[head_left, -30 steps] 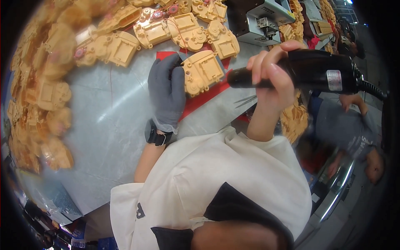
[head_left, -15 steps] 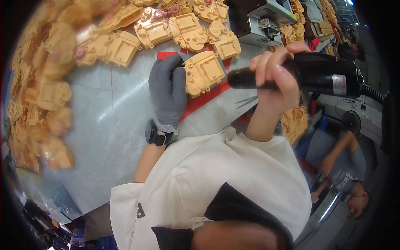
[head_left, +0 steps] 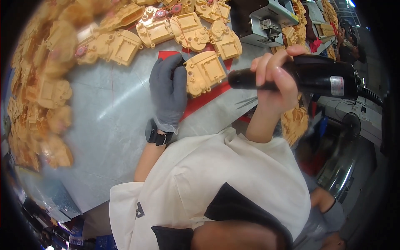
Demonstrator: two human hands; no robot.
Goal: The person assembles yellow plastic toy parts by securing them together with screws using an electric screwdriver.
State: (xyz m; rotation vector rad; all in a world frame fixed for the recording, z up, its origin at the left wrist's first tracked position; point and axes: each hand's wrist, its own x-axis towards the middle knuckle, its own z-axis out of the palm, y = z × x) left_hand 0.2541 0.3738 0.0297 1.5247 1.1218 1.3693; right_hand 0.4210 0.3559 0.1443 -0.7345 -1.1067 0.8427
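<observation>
My left hand (head_left: 168,89), in a grey glove, grips the left edge of a yellow plastic housing (head_left: 205,73). The housing lies over a red piece (head_left: 204,101) on the table. Bare, my right hand (head_left: 277,77) is wrapped round a black corded electric screwdriver (head_left: 316,77). Its tip sits at the housing's right edge; whether the two touch cannot be made out. A pair of thin metal points, like tweezers (head_left: 246,101), sticks out beside my right wrist. How they are held is hidden.
Many similar yellow housings (head_left: 121,46) crowd the table's far side, and more are heaped along the left (head_left: 54,93). Behind my right hand stands a box-shaped machine (head_left: 271,25). The grey tabletop (head_left: 108,137) stretches left of my arm. A co-worker (head_left: 323,208) is at the lower right.
Both my hands, the housing and the screwdriver stay almost in place. The co-worker at the right has moved down toward the lower edge, partly out of sight.
</observation>
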